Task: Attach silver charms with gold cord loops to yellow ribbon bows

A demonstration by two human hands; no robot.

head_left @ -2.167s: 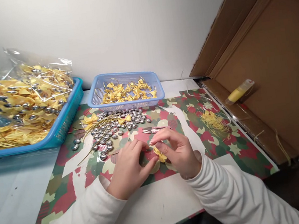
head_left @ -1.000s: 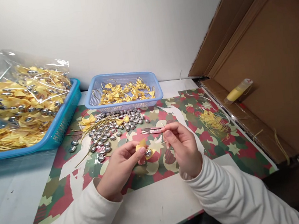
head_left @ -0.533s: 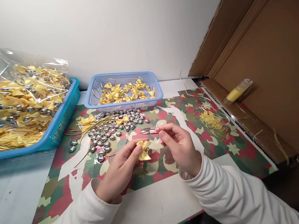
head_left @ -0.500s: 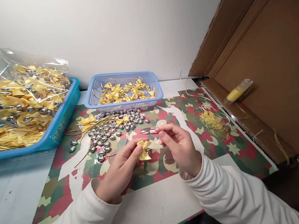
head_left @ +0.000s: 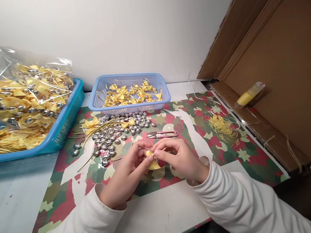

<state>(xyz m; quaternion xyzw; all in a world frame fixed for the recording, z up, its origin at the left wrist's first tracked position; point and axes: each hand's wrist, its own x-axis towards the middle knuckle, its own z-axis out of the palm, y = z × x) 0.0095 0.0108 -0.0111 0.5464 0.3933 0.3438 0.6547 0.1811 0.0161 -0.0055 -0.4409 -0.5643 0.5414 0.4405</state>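
My left hand [head_left: 131, 170] pinches a yellow ribbon bow [head_left: 154, 165] between thumb and fingers above the patterned sheet. My right hand [head_left: 181, 155] meets it there, thumb and forefinger closed at the bow's upper edge. What those right fingertips grip is too small and covered to make out. A bit of shiny silver shows beside the bow, under the right fingers. Just beyond both hands lie thread snips [head_left: 162, 134] with a pink handle. Loose silver bells [head_left: 109, 140] are spread to the left, with another yellow bow [head_left: 128, 124] and gold cords [head_left: 99, 131] on top.
A blue basket [head_left: 131, 108] of yellow bows stands by the wall. At left, a larger blue basket [head_left: 52, 144] carries a clear bag [head_left: 29, 92] of bows with bells. Yellow thread scraps [head_left: 222, 126] lie right, near a cardboard wall [head_left: 280, 56] and a yellow-filled tube [head_left: 249, 94].
My right hand has moved left and slightly down, from apart with a thin needle-like thing in its fingertips to touching the bow. The snips' handle is now uncovered.
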